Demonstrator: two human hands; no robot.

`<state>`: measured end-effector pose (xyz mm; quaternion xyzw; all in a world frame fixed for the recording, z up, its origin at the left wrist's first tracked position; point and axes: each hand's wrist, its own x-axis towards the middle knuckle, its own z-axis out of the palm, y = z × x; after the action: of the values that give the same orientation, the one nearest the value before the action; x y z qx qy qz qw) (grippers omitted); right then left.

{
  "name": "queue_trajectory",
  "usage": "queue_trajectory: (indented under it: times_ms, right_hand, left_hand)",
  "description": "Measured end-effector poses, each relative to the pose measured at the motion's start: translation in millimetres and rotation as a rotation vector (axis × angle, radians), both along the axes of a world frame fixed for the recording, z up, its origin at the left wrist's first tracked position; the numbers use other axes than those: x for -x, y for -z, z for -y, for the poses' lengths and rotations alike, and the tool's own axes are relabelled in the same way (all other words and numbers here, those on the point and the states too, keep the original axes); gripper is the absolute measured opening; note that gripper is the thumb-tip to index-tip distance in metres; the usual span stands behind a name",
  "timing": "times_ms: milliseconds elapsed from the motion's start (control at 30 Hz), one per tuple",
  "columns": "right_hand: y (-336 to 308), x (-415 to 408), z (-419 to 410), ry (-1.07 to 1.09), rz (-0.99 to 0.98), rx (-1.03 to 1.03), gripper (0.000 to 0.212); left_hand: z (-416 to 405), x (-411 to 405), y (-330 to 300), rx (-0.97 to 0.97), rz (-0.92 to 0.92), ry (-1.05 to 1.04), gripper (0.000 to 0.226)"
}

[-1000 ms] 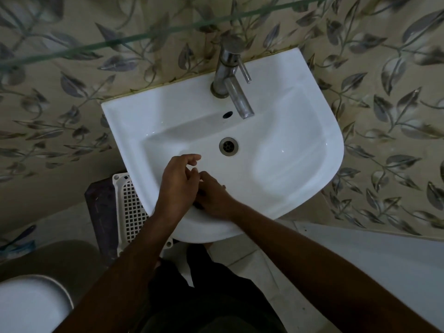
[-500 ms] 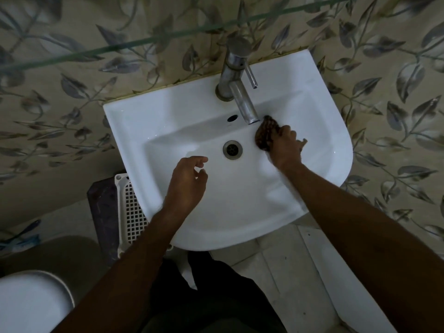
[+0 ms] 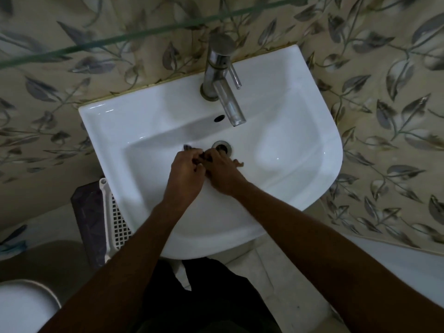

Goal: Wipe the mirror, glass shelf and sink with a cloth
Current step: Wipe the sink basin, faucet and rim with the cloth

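White sink (image 3: pixel 276 188), one; left hand (image 3: pixel 185 175) and right hand (image 3: pixel 222 170) grip one dark cloth (image 3: pixel 204 157).

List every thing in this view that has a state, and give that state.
tap: off, no water at the spout
drain: open, no plug
sink: no standing water
cloth: bunched between both hands, mostly hidden
left hand: fingers curled on the cloth
right hand: holds the cloth beside the drain

Dim light, leaf-patterned wall tiles (image 3: pixel 396 121), pale floor tiles (image 3: pixel 288 289), white lattice basket (image 3: pixel 117 224) beneath.
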<state>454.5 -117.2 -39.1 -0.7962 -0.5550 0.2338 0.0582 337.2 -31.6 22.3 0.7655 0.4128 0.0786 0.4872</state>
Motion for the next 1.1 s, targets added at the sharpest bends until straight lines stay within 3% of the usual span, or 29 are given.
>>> queue_trajectory:
  times_ms: [167,367,500,633,767,900,967,1100]
  right_hand:
    - [-19.4,-77.2,31.0,-0.154,0.312,0.204,0.049]
    - [-68.6,-173.7,53.0,0.054,0.738,0.169,0.040]
    - [-73.7,-172.2,47.1,0.127,0.796,0.163,0.041]
    - [-49.5,-142.4,34.8,0.404,0.578,0.123,0.040]
    - [-24.4,-90.1,13.2,0.515,0.223,0.132,0.049]
    - [-20.1,-35.2,-18.7,0.582,-0.252,-0.010,0.022]
    - [-32.7,-17.8,-28.8,0.770,-0.612,-0.191,0.022]
    - [-61.5,-23.4,-37.4,1.322,-1.102,-0.456,0.030]
  left_hand:
    - [15.4,-12.2,-0.8,0.027,0.035,0.045,0.037]
    - [25.9,-27.4,-4.8,0.036,0.041,0.130,0.039]
    - [25.8,-26.0,-3.9,0.029,0.035,0.149,0.039]
    - [24.4,-18.2,-1.5,0.034,0.036,0.123,0.038]
    - [23.6,-15.5,2.6,0.042,0.039,0.104,0.039]
    - [22.1,-18.8,-0.4,0.012,0.072,0.063,0.037]
    - [18.7,-18.7,-3.1,0.000,0.094,0.038,0.036]
    - [6.5,-8.0,-8.9,-0.005,0.090,-0.029,0.035]
